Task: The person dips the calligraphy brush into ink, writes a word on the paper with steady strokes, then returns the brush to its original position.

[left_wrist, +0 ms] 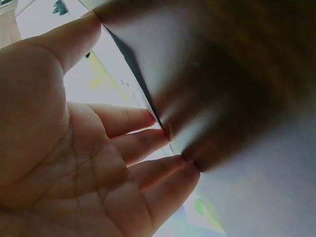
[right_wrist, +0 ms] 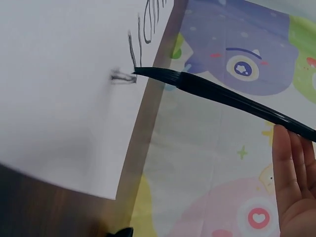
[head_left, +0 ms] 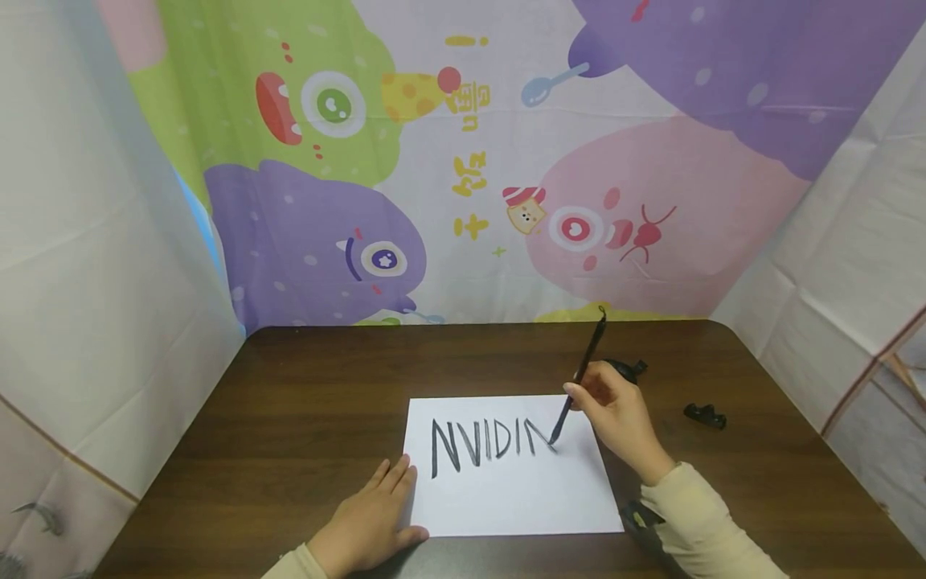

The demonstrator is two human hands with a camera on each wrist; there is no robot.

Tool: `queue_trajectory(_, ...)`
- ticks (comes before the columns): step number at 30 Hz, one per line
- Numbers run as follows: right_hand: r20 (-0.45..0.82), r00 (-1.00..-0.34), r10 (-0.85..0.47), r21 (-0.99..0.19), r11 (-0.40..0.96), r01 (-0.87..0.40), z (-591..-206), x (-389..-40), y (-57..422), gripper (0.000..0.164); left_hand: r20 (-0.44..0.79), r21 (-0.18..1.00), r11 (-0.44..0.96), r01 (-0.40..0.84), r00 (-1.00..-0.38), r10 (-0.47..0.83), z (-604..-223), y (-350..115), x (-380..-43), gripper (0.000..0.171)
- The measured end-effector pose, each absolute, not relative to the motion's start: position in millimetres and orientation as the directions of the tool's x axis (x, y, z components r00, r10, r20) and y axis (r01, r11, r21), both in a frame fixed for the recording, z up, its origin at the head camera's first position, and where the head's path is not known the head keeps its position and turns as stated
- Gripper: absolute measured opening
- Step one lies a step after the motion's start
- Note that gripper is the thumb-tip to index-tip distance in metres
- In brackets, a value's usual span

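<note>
A sheet of white paper (head_left: 506, 511) lies on the dark wooden table, with large black brushed letters reading "NVIDI" and further strokes. My right hand (head_left: 618, 414) pinches a slim black calligraphy brush (head_left: 592, 342) around its handle, tilted with the tip down at the last stroke. In the right wrist view, the brush's dark bristles (right_wrist: 157, 74) meet the paper (right_wrist: 59, 123) beside a wet-looking smear. My left hand (head_left: 370, 515) rests at the paper's left edge, fingers extended and thumb near the lower corner. The left wrist view shows those fingertips (left_wrist: 190, 168) touching down along the edge.
On the table (head_left: 289, 426), a small black rest-like piece (head_left: 705, 416) lies to the right. Another black object (head_left: 628, 369) is partly hidden behind my right hand. A dark item (head_left: 642, 519) sits beneath my right forearm. A cartoon-printed cloth (head_left: 463, 273) hangs behind the table.
</note>
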State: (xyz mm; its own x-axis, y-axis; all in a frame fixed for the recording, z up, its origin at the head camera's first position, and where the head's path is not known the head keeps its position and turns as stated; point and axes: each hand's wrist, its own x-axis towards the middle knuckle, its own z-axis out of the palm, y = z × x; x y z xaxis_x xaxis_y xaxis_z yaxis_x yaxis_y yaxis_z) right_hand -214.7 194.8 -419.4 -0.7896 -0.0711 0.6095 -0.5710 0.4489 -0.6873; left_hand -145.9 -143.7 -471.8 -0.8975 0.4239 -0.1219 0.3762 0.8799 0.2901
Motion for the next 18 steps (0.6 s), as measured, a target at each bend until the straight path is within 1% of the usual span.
queue_trajectory(5,0.595,-0.802,-0.047,-0.727,0.395,-0.562,-411,-213,183,0.016,-0.116,0.29,0.879,0.378,-0.898,0.424,-472,-144,-146,0.087)
queue_trajectory(11,0.582,-0.813,-0.04,-0.752,0.356,-0.555,-417,-220,177,0.014,-0.114,0.289,0.879,0.379,-0.898,0.424,-472,-144,-145,0.086)
queue_trajectory(18,0.586,-0.809,-0.052,-0.726,0.411,-0.552,-418,-221,173,0.014,-0.127,0.287,0.883,0.372,-0.898,0.42,-471,-143,-146,0.087)
